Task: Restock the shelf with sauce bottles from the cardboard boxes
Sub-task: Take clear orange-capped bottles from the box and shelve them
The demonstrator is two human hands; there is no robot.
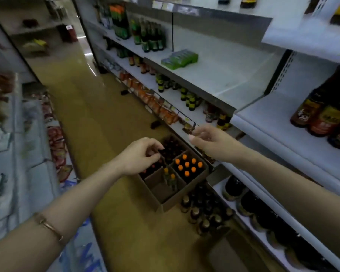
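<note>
A cardboard box (pixel 182 197) with inner dividers stands on the floor by the shelving. One compartment holds several orange-capped sauce bottles (pixel 187 165); two more stand in the near compartment (pixel 169 176), and dark-capped bottles (pixel 172 147) fill the far one. My left hand (pixel 140 156) hovers above the box's left side with loosely curled fingers, holding nothing. My right hand (pixel 208 139) hangs higher, over the box's far right corner, fingers relaxed and empty. The shelf (pixel 224 75) at upper right is mostly bare.
A cluster of dark gold-capped bottles (pixel 206 214) stands on the floor beside the box. Green packets (pixel 180 58) lie on the bare shelf. Large dark bottles (pixel 322 114) fill the right shelves. The aisle floor (pixel 98 114) runs ahead, with goods racks on the left.
</note>
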